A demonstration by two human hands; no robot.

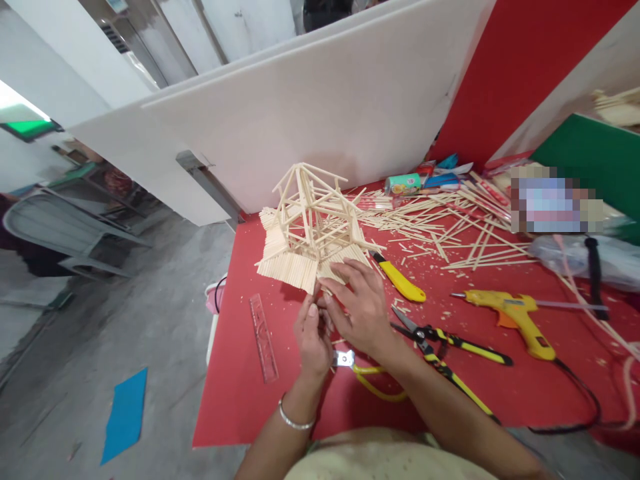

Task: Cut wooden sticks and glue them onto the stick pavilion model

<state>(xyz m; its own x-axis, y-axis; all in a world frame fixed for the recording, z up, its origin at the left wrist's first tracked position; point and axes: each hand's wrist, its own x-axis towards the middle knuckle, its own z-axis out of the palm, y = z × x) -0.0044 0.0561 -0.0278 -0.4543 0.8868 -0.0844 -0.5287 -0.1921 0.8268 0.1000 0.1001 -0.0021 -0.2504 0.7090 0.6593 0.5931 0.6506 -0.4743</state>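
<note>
Stick model [309,230] fwd of L hand [314,340] & R hand [361,307], at fingertips [313,311].

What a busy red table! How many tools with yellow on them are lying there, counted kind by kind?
Knife: 1
Glue gun: 1
Shears: 1
Scissors: 1 (partly covered)
Total: 4
</note>
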